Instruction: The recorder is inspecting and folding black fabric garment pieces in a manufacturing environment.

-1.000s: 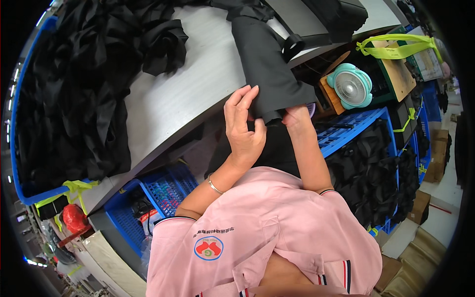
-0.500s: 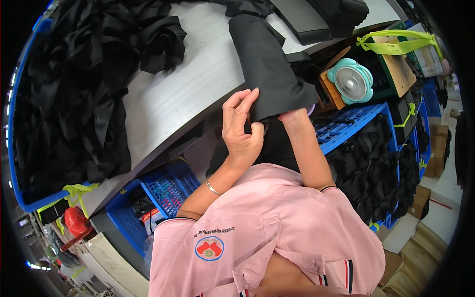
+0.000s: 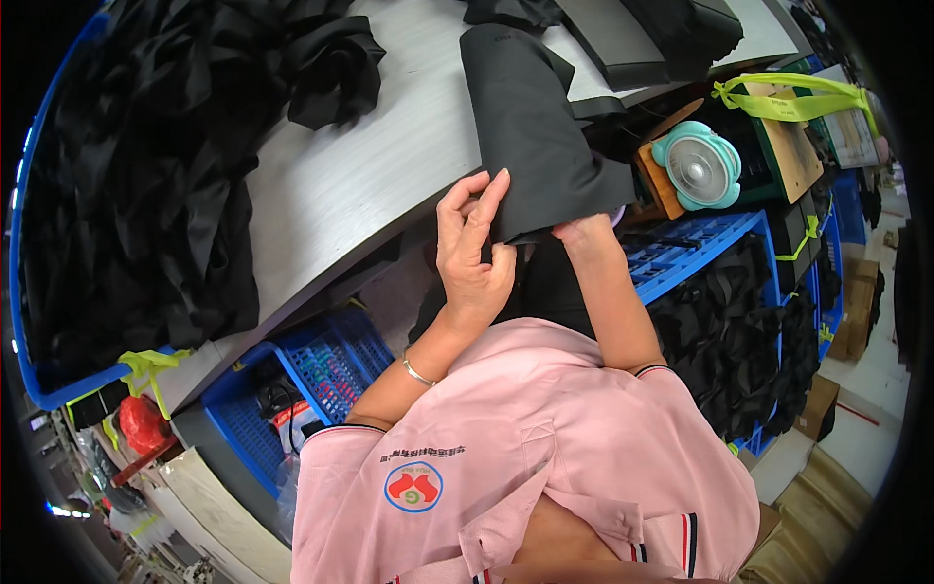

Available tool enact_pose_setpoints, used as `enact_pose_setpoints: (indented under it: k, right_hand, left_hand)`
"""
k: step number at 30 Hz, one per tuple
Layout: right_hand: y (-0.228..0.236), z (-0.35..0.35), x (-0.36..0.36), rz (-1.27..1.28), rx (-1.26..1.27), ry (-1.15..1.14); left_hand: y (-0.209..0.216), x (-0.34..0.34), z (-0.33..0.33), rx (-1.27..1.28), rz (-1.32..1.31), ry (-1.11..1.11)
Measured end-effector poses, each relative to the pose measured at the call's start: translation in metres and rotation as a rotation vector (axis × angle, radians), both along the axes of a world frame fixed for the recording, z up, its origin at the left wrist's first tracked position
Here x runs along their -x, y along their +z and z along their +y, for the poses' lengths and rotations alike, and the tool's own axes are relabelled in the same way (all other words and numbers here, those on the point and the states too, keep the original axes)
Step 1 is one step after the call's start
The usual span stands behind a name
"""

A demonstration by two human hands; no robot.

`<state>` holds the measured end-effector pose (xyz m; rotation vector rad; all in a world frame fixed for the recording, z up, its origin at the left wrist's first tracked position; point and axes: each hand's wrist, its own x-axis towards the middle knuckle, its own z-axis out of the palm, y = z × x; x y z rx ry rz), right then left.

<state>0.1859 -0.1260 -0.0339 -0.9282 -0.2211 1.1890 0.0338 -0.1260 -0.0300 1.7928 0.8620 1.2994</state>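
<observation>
A black fabric piece (image 3: 530, 127), tube-like and smooth, reaches from the grey table toward my body, with its near end raised beyond the table edge. At the near left corner of this cloth is my left hand (image 3: 474, 243), its fingertips closed on the edge, one finger lying along the top and the thumb lower down. My right hand (image 3: 584, 232) goes in at the cloth's near right end; its fingers are hidden by the fabric, so their pose cannot be made out.
A blue crate (image 3: 58, 397) heaped with black cloth stands left on the grey table (image 3: 360, 185). Blue baskets (image 3: 243, 428) sit below. At right are a small teal fan (image 3: 697, 165), a blue crate of black pieces (image 3: 700, 238) and a yellow-green strap (image 3: 798, 105).
The view has shifted a little, moving the table and fan slightly in the picture. Both hands keep nearly the same hold and place at the cloth's near end.
</observation>
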Motion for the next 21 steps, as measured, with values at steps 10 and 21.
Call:
enact_pose_setpoints:
  k: [10,21]
  right_hand:
    - [-0.041,0.016,0.01,-0.706,-0.154,-0.063]
    - [0.01,0.02,0.013,-0.949,-0.152,0.642]
  left_hand:
    - [-0.006,0.019,0.006,-0.024,0.102,0.095]
    - [-0.059,0.047,0.02,0.499,-0.207,0.235]
